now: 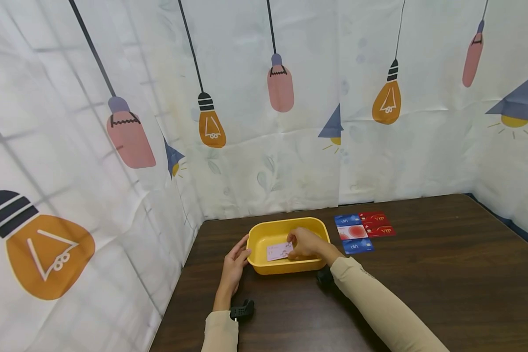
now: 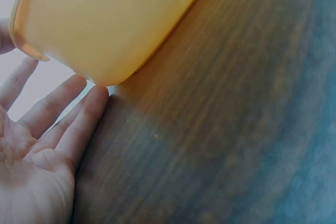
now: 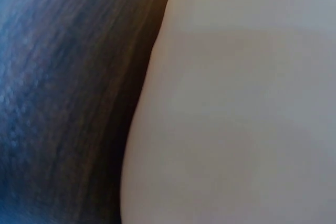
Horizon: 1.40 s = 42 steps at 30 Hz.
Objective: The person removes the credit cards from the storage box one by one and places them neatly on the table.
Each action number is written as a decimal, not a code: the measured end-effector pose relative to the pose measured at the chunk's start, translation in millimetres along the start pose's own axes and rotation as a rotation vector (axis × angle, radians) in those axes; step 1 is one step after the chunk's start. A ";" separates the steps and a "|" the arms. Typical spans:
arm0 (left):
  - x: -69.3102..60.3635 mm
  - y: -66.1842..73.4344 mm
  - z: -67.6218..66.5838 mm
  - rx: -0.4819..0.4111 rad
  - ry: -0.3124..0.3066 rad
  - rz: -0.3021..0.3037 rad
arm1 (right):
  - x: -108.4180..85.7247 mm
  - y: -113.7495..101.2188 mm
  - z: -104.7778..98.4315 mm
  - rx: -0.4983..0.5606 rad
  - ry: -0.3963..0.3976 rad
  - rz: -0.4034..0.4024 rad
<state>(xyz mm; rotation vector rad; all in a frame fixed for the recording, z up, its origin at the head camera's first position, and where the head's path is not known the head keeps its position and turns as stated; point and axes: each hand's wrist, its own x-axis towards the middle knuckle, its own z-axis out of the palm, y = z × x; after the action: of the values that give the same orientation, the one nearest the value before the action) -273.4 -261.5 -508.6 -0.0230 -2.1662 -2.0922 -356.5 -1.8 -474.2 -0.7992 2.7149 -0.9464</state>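
A yellow plastic basin [image 1: 286, 225] sits on the dark wooden table. My left hand [image 1: 233, 266] is at its left end, fingertips against the outer wall; the left wrist view shows the fingers [image 2: 84, 116] mostly straight, touching the basin's side [image 2: 115, 24]. Inside the basin, my right hand [image 1: 307, 243] pinches the right edge of a pink card [image 1: 278, 251] between thumb and fingers. The card lies low in the basin, its left part showing. In the right wrist view a blurred, pale surface fills most of the frame, hiding the fingers and card.
Right of the basin several cards lie edge to edge: blue ones [image 1: 357, 246], a red-and-white one [image 1: 353, 232] and red VIP ones [image 1: 380, 231]. The wooden table [image 1: 457, 283] extends to the right. Behind it hangs a lamp-patterned curtain [image 1: 246, 176].
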 end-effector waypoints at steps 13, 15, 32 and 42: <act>1.5 -0.3 0.5 0.003 0.008 0.007 | -1.9 -2.9 -3.5 0.081 -0.010 0.011; 1.5 0.1 0.4 0.005 0.008 0.009 | -1.9 -3.3 -4.0 0.091 -0.010 0.007; -0.9 0.3 -0.1 0.018 0.011 0.008 | -1.4 -5.6 -5.9 0.190 0.006 -0.038; -0.7 0.6 -0.3 0.012 -0.001 0.011 | -1.7 -5.1 -7.2 0.211 0.042 -0.081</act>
<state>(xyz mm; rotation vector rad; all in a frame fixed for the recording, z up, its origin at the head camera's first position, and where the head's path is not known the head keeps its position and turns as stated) -272.7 -261.7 -508.1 -0.0355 -2.1736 -2.0742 -355.1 -0.4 -465.4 -0.8615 2.5762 -1.2557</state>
